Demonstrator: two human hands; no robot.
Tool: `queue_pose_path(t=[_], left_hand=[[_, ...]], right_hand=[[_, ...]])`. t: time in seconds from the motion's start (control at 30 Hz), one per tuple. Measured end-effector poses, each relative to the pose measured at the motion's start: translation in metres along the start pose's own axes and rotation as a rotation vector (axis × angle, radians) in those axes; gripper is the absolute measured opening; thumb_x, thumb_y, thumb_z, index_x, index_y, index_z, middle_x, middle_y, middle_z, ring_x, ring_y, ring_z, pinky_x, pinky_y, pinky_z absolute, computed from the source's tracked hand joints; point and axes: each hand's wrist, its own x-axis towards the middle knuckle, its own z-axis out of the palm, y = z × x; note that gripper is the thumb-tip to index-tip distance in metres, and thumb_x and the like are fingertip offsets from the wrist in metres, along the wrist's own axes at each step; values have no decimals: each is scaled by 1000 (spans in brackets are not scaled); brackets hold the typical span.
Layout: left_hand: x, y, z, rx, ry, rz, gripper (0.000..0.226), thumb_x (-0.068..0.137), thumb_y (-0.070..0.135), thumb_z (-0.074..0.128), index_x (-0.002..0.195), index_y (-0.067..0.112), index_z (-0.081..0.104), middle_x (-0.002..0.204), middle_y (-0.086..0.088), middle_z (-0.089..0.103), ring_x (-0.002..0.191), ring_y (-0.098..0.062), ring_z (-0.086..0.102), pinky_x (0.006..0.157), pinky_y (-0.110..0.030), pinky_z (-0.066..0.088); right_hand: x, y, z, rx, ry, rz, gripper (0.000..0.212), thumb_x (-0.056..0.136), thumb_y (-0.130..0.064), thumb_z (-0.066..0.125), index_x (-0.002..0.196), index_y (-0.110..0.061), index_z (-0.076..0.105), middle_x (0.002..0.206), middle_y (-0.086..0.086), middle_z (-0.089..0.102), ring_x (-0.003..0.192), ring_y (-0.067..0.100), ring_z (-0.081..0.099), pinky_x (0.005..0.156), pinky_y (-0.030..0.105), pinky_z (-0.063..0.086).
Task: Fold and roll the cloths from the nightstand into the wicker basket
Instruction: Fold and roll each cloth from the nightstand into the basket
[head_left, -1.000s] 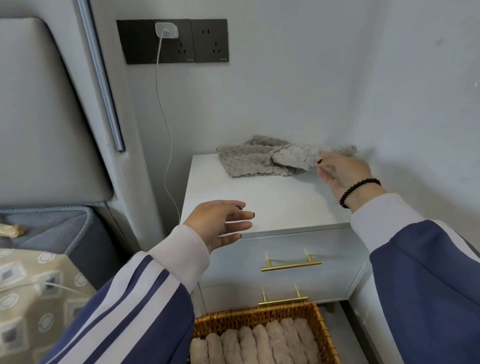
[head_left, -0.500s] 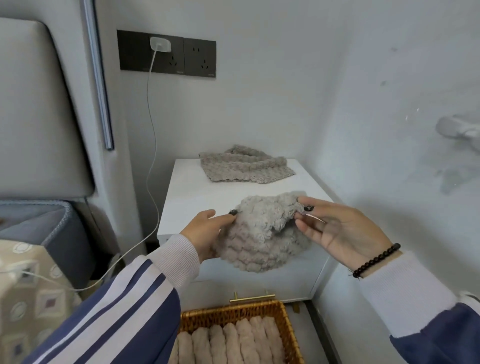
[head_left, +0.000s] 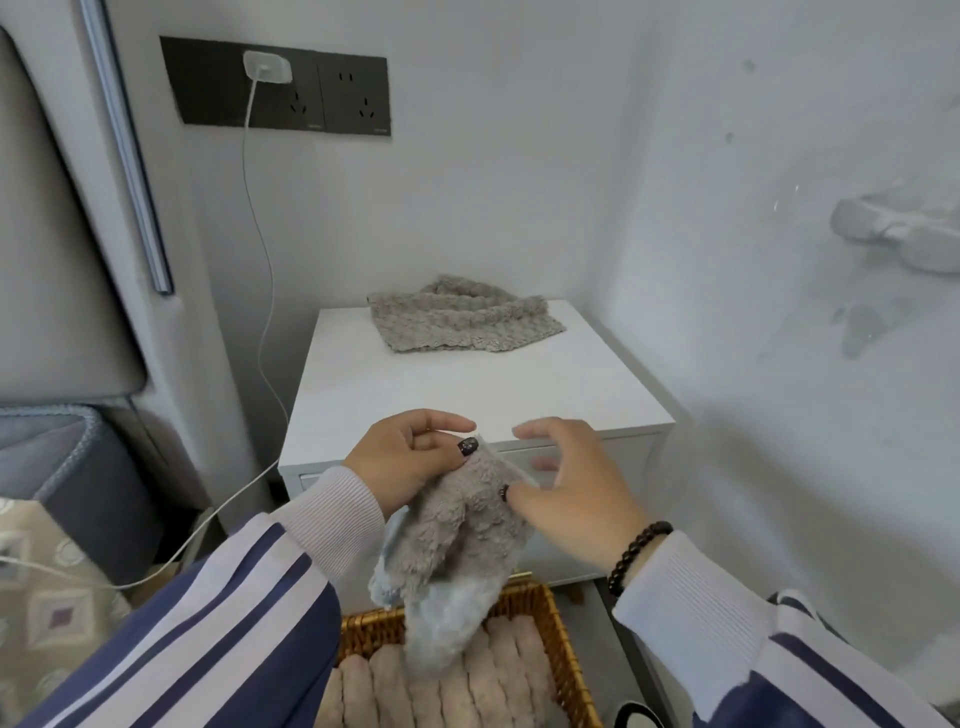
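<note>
Two hands work one cloth here. My left hand (head_left: 410, 462) pinches the top edge of the fluffy grey cloth (head_left: 457, 561) between thumb and forefinger. My right hand (head_left: 566, 488) touches the same edge just beside it; its thumb presses the pile, but whether its fingers (head_left: 540, 428) have closed on the fabric I cannot tell. From my fingers the cloth hangs straight down, long axis vertical, its lower end over the rolled beige cloths (head_left: 441, 686) in the woven wicker basket (head_left: 558, 613) below. A second crumpled grey cloth (head_left: 462, 317) lies beyond my fingertips, at the rear of the white nightstand (head_left: 467, 384). Both hands sit level; folding probably requires spreading them apart.
</note>
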Motion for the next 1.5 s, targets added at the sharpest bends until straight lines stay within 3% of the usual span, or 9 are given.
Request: queue_pose_path(t=[0.13, 0.33, 0.6, 0.73, 0.83, 1.07, 1.23, 1.37, 1.5], left_hand=[[3, 1, 6, -39, -137, 97, 22, 81, -6, 66, 97, 9, 68, 76, -6, 71, 65, -13, 67, 60, -18, 54], [9, 6, 8, 95, -82, 191, 21, 79, 0, 72, 96, 12, 67, 71, -1, 72, 65, -9, 65, 69, -19, 55], [10, 4, 15, 212, -115, 247, 16, 79, 3, 72, 87, 14, 65, 65, 3, 69, 67, -14, 61, 74, -29, 51], [6, 5, 16, 265, -209, 256, 24, 72, 1, 79, 88, 15, 66, 77, 2, 70, 75, -10, 63, 70, -21, 53], [4, 3, 14, 469, -156, 255, 28, 72, 11, 82, 91, 25, 69, 84, 12, 72, 74, 1, 62, 63, -14, 47], [2, -6, 7, 567, -182, 198, 51, 80, 20, 76, 118, 47, 56, 114, 25, 62, 105, 6, 57, 80, -14, 47], [0, -5, 7, 399, -149, 211, 7, 83, 14, 71, 83, 19, 75, 76, 3, 74, 69, -6, 66, 71, -25, 54], [1, 0, 2, 374, 33, 264, 15, 88, 18, 66, 74, 17, 70, 63, 5, 65, 55, -6, 56, 54, -17, 46], [4, 4, -7, 303, 211, 327, 18, 88, 24, 67, 71, 17, 67, 59, 9, 59, 55, -6, 50, 55, -19, 41]], right_hand=[[11, -4, 4, -74, -70, -138, 49, 85, -17, 61, 129, -32, 45, 129, -15, 40, 118, 2, 40, 92, 18, 33], [27, 4, -6, -136, -82, -149, 5, 77, -22, 68, 80, -19, 65, 84, -3, 67, 82, 15, 61, 77, 34, 51], [25, 14, -13, -193, -45, -229, 33, 73, -29, 75, 61, -23, 45, 62, -10, 49, 59, 7, 44, 55, 24, 35], [24, 21, -23, -157, 77, -212, 40, 74, -22, 73, 56, -20, 37, 56, -9, 40, 54, 7, 36, 52, 22, 28], [24, 26, -33, -33, 112, -175, 41, 77, -17, 70, 57, -15, 34, 55, -3, 32, 51, 9, 31, 51, 24, 25], [17, 30, -44, 80, -204, -216, 16, 87, -11, 65, 87, -23, 55, 75, -5, 54, 63, 7, 46, 61, 19, 38], [19, 28, -38, 81, -119, -196, 24, 86, -21, 68, 76, -6, 53, 66, 5, 48, 56, 15, 44, 58, 28, 38], [20, 23, -41, 78, -90, -225, 42, 79, -28, 76, 64, -8, 43, 58, 3, 28, 50, 11, 25, 47, 19, 22], [24, 22, -39, 82, -153, -273, 44, 76, -18, 79, 60, -12, 38, 57, -2, 28, 51, 7, 25, 48, 17, 22]])
